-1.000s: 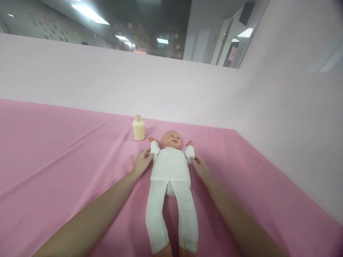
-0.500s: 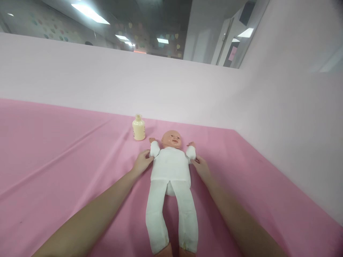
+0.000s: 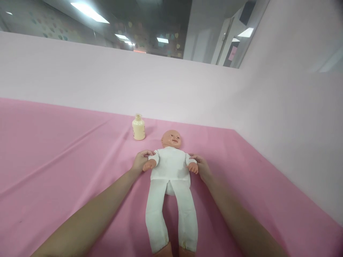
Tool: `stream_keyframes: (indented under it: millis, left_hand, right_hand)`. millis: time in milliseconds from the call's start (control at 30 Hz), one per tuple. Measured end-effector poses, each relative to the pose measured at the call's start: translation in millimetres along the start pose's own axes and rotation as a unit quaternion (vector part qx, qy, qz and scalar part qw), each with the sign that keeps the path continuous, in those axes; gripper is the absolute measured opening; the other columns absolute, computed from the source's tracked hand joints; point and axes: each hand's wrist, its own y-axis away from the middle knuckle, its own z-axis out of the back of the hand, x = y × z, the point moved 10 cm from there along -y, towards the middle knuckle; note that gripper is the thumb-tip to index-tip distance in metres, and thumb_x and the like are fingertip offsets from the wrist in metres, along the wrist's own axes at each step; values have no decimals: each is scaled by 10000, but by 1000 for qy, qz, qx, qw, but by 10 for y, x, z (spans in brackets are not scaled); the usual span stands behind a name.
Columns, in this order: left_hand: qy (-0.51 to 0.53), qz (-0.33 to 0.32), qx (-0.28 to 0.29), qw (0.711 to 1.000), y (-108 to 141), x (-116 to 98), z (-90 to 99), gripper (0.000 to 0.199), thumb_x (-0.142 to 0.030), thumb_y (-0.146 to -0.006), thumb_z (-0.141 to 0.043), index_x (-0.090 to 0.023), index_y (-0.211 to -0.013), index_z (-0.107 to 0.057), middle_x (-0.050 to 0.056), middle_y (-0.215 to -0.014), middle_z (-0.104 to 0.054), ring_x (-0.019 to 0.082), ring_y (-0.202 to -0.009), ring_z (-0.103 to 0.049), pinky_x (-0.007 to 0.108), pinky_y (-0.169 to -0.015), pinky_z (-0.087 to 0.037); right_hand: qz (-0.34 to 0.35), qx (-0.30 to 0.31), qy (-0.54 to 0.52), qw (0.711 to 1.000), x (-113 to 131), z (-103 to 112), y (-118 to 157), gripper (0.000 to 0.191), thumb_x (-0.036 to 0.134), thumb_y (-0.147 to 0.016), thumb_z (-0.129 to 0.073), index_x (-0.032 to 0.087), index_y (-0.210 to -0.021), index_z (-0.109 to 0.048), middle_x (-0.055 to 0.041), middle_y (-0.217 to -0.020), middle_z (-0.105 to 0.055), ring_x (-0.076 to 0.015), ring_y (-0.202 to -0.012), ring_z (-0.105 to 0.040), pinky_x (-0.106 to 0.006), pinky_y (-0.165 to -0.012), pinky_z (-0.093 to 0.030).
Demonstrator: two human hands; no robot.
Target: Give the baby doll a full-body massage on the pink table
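A baby doll (image 3: 171, 164) with a white cloth body lies on its back on a pink sheet (image 3: 80, 150), its head toward the wall. At its side on the left, my left hand (image 3: 140, 159) is closed around the doll's arm (image 3: 153, 159). My right hand (image 3: 203, 167) grips the doll's other arm (image 3: 190, 160) from the outside, its fingers over the white sleeve. Both doll arms point down along the torso. The doll's feet are cut off by the bottom edge of the view.
A cream pump-style bottle (image 3: 138, 128) stands on the sheet beyond my left hand, left of the doll's head. A pale wall (image 3: 120, 85) rises behind the sheet, with a window (image 3: 150, 28) above it. Another wall (image 3: 294, 107) borders the right side.
Both doll arms have swung from raised beside the head down to the torso, moved by my hands. The doll's body and the bottle stay in place.
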Motion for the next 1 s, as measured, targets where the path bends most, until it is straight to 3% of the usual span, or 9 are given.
stream_keyframes:
  millis: [167,300,467,567,767,1000]
  left_hand:
    - [-43,-20,33,998,90,-156,-96,246,-297,-659,-649,-156,-860,-636,68,-926,-675,206,-834,-606,310,-752,-465]
    - [-67,-53,26,996,112,-248,-105,277,-313,-755,-607,-181,-998,-626,56,-1002,-667,197,-910,-600,301,-811,-447]
    - [-87,-59,17,994,90,-250,-82,371,-358,-783,-599,-191,-1114,-612,64,-1041,-667,204,-924,-603,324,-854,-444]
    - [-84,-51,31,995,100,-255,-98,335,-404,-800,-578,-179,-1033,-663,63,-999,-678,224,-919,-607,329,-849,-447]
    - [-81,-14,20,996,119,-225,-68,255,-407,-743,-610,-166,-778,-686,42,-724,-663,245,-807,-612,318,-739,-458]
    - [-116,-7,29,993,95,-209,-66,259,-409,-738,-593,-161,-738,-670,44,-713,-657,247,-794,-612,315,-727,-450]
  right_hand:
    - [3,-16,62,998,33,18,9,334,339,-630,-679,152,-906,-655,-55,-1206,-566,-172,-1051,-561,-267,-911,-466]
    - [14,-16,109,994,103,-10,30,380,409,-727,-610,168,-1018,-660,-49,-1088,-625,-170,-1012,-570,-281,-926,-454]
    - [50,-10,192,980,237,-64,74,403,419,-790,-537,191,-1101,-655,-18,-1168,-589,-157,-1075,-540,-260,-971,-418]
    - [59,-9,223,973,258,-76,76,418,474,-827,-503,177,-1084,-648,-26,-1147,-588,-149,-1059,-532,-242,-944,-417]
    - [47,-33,264,963,195,14,21,499,586,-844,-458,130,-909,-651,-47,-979,-616,-144,-913,-532,-218,-824,-402]
    - [22,-65,296,953,141,114,14,518,615,-821,-473,116,-728,-575,-19,-729,-556,-96,-674,-431,-199,-627,-308]
